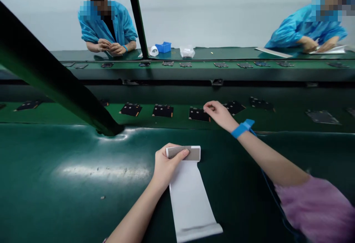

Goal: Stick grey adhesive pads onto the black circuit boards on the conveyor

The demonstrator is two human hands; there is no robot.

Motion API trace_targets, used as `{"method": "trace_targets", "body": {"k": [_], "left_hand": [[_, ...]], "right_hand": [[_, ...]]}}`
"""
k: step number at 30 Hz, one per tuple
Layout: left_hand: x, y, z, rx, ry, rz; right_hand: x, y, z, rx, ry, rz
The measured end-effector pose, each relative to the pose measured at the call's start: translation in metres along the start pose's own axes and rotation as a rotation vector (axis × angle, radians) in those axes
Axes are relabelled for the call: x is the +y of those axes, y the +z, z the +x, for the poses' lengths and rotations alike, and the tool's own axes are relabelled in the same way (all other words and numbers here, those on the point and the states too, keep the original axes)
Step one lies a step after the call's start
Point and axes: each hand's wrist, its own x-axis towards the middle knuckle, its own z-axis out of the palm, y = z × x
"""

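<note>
My left hand [166, 165] is closed round the upper end of a long white paper strip [191, 198], thumb on top. A grey band [194, 154] shows on the folded end of the strip, and its lower end curls on the green bench. Over the row of boards, my right hand [220, 114] has its fingertips pinched together. They are at the upper right corner of a black circuit board [199, 114]; whether they touch it or hold something small I cannot tell. Another circuit board [235, 107] lies partly behind that hand. A blue wrist strap [243, 128] circles my right wrist.
More circuit boards [163, 111] lie along the green belt [144, 124]. A dark slanting post [61, 73] meets the bench [83, 206] at left. Beyond the belt, two people in blue jackets work at a far bench with a blue bin [163, 47] and a clear plastic bag [187, 51].
</note>
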Motion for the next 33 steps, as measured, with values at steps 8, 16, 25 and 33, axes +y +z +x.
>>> {"method": "trace_targets", "body": {"k": [8,16,25,33], "left_hand": [[0.000,-0.001,0.000,-0.028,0.016,-0.027],[0.000,0.000,0.001,-0.049,0.018,-0.065],[0.001,0.001,0.002,-0.039,-0.065,-0.108],[0.001,0.001,0.002,-0.067,-0.087,-0.122]], "right_hand": [[-0.067,0.008,-0.085,-0.269,-0.294,0.027],[-0.073,0.006,-0.086,-0.232,-0.496,-0.191],[-0.034,0.032,0.042,-0.082,-0.166,-0.109],[0.001,0.049,0.085,-0.301,-0.183,-0.166]]}}
